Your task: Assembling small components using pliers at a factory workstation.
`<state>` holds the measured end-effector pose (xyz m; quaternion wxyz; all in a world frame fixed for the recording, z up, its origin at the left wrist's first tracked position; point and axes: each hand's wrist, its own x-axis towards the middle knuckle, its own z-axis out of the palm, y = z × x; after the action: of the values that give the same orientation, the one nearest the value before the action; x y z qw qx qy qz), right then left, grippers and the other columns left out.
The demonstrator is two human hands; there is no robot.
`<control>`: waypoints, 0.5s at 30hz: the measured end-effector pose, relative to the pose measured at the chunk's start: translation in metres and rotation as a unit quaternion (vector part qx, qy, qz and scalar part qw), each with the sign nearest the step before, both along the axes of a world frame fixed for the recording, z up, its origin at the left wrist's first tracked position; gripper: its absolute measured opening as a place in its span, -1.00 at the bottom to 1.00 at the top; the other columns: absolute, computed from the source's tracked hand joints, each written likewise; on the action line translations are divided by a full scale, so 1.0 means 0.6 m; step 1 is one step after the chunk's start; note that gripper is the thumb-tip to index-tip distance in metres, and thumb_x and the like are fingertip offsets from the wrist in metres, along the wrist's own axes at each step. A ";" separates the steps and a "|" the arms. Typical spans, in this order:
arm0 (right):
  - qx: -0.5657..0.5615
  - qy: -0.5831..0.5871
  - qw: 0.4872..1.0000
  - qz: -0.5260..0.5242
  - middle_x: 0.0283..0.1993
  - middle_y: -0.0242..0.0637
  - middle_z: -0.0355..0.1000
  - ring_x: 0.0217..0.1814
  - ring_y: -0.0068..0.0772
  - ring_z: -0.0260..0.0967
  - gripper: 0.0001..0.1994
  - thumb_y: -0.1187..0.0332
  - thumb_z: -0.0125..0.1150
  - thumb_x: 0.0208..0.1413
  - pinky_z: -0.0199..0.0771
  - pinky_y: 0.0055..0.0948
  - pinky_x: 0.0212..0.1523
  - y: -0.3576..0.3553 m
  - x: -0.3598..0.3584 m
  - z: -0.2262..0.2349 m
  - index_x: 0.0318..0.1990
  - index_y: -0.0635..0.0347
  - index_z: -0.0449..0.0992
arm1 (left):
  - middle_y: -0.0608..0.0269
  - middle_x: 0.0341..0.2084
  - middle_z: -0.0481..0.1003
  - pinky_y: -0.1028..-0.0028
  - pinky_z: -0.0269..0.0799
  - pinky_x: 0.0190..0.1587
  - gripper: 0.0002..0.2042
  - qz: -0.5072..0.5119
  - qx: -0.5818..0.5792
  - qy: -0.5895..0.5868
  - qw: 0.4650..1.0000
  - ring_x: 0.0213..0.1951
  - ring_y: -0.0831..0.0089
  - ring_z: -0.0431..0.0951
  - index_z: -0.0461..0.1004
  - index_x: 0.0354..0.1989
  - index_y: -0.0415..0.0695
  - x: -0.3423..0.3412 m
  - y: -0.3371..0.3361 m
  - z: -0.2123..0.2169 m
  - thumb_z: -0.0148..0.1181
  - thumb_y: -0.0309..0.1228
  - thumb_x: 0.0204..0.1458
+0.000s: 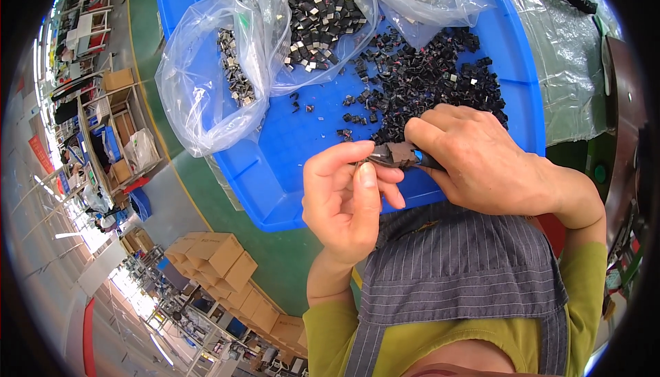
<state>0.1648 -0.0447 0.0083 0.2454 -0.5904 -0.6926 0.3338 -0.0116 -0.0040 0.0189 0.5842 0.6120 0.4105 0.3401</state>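
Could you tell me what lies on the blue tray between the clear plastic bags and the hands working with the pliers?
In the head view, the blue tray is mostly bare there, apart from a few scattered small black parts.

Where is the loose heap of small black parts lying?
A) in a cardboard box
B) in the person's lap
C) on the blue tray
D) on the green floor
C: the small black parts lie loose on the blue tray, beside the clear plastic bags, just beyond both hands.
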 end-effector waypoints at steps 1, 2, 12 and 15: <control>0.007 -0.004 1.000 -0.006 -0.41 -0.12 0.38 -0.29 -0.06 0.39 -0.78 0.48 0.22 -0.15 0.39 -0.18 -0.29 0.000 0.000 -0.001 -0.33 0.24 0.33 | 0.08 -0.52 0.54 0.70 0.23 -0.65 -0.78 0.002 -0.011 -0.005 1.000 -0.68 0.54 0.45 0.24 -0.03 -0.29 0.000 0.000 0.001 -0.09 -0.47 0.21; 0.007 -0.004 1.000 -0.007 -0.41 -0.12 0.38 -0.29 -0.06 0.39 -0.78 0.48 0.22 -0.15 0.39 -0.18 -0.29 0.000 -0.001 -0.001 -0.33 0.24 0.33 | 0.07 -0.52 0.54 0.70 0.21 -0.67 -0.76 0.002 -0.010 -0.004 1.000 -0.70 0.54 0.44 0.24 -0.01 -0.32 0.000 0.000 0.001 -0.08 -0.45 0.22; 0.113 -0.098 0.986 -0.069 -0.39 -0.28 0.26 -0.29 -0.22 0.25 -0.80 0.47 0.20 -0.19 0.23 -0.30 -0.28 0.002 -0.008 -0.011 -0.36 0.15 0.33 | -0.02 -0.39 0.56 0.68 0.29 -0.56 -0.71 -0.052 -0.012 -0.021 0.998 -0.56 0.55 0.52 0.18 0.10 -0.31 -0.013 0.004 0.000 -0.08 -0.54 0.22; 0.120 -0.105 0.985 -0.073 -0.39 -0.28 0.25 -0.30 -0.22 0.24 -0.82 0.46 0.19 -0.17 0.21 -0.30 -0.29 0.002 -0.009 -0.013 -0.37 0.15 0.33 | -0.03 -0.40 0.56 0.66 0.35 -0.52 -0.71 -0.051 0.005 -0.007 0.999 -0.55 0.54 0.52 0.18 0.09 -0.33 -0.012 0.003 -0.002 -0.07 -0.55 0.22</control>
<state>0.1594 -0.0433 0.0005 0.2646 -0.6374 -0.7045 0.1656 -0.0185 -0.0020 0.0180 0.6005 0.6327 0.3732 0.3160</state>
